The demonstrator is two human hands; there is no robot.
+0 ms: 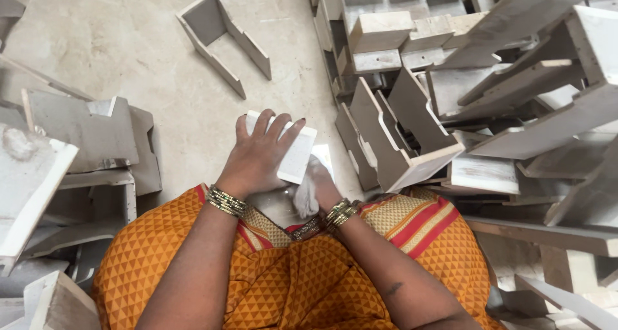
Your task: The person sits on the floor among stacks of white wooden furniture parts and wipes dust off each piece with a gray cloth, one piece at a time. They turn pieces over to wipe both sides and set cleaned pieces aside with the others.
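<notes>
To my right rises the big stack of grey board pieces (489, 79); smaller ones lie on the pale floor (129, 40), one U-shaped frame (222, 37) well apart ahead. Over my orange lap I hold a small white panel (297, 155). My left hand (257, 159) lies spread on its face, fingers flat, pinning it. My right hand (320, 189) is closed around a white cloth (305, 201) at the panel's lower edge. I judge that firm pressure from above and short, even strokes serve best.
</notes>
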